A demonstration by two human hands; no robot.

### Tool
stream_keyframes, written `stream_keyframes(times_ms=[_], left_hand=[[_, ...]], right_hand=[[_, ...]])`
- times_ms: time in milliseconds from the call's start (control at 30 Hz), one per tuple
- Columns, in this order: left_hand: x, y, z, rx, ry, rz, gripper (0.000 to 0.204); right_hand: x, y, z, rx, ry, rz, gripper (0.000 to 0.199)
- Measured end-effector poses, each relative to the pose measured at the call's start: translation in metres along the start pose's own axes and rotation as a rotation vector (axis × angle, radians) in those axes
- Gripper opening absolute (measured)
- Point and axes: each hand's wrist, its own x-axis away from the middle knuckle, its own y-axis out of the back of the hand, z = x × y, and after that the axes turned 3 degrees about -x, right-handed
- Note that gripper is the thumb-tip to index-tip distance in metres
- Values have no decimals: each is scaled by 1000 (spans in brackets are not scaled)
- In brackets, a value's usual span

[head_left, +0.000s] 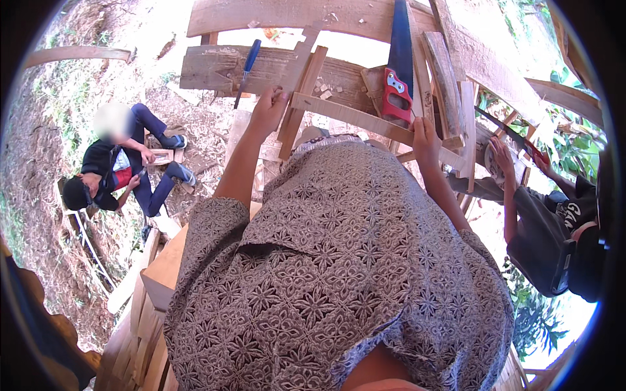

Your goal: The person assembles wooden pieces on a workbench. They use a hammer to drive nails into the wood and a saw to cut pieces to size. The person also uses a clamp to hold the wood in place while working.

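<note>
As the left hand and right hand gripped a wooden frame, it seemed vulnerable. Uneven pulling risked twisting.

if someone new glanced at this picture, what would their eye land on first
Probably the blue-bladed handsaw with a red plastic-looking handle, lying across the rough pale wooden planks at the top, right of centre. Just below, a long, pale, flat wooden strip slants between the person's left grip and right grip. The grey-brown, flower-patterned shirt fills the lower middle.
</note>
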Motion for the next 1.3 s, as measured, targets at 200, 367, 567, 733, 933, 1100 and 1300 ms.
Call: stream_keyframes(times_ms=[200,367,567,733,933,1100,1300], left_hand=[[-26,8,29,-226,47,61,48],[-46,6,62,-262,-7,57,44],[-40,4,60,-400,-125,-44,42],[-44,-1,64,-429,-191,-87,42],[-41,-4,57,-622,-310,-186,42],[-47,-1,66,-725,-403,-227,41],[-45,5,66,-723,-393,-193,37]], right_hand=[[27,-36,-9,-83,-163,12,36],[37,-66,-7,-39,-285,12,39],[58,-85,-15,-88,-267,-91,39],[61,-92,-27,-79,-292,-123,37],[63,-102,-47,-123,-308,-138,43],[65,-102,-44,-180,-338,-133,40],[68,-109,-56,-332,-303,-86,38]])
